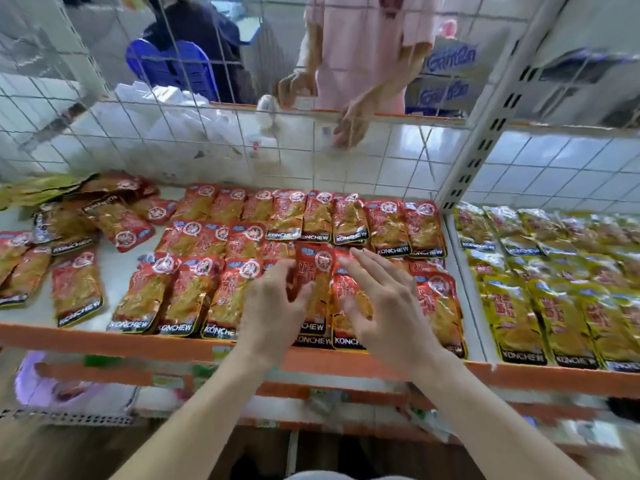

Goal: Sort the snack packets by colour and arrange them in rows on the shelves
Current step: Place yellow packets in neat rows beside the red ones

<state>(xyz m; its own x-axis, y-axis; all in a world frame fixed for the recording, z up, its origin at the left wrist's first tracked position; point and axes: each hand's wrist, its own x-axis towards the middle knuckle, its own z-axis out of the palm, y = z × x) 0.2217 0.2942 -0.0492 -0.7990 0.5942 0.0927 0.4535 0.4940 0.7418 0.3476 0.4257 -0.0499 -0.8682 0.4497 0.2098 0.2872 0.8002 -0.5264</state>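
Red snack packets lie in rows on the white shelf (114, 271). One red packet (313, 271) sits between my hands in the front row. My left hand (273, 306) has its fingers loosely spread and touches that packet's left edge. My right hand (384, 299) is flat with straight fingers, resting over the neighbouring red packets (349, 306). A loose, unsorted heap of red packets (86, 220) lies at the shelf's left. Yellow packets (540, 289) fill the shelf section to the right in rows.
A wire grid (242, 133) backs the shelf; behind it a person in pink stands with a hand (349, 126) at the mesh. A white perforated upright (485, 133) divides the two sections. The orange shelf edge (138, 341) runs along the front, with lower shelves beneath.
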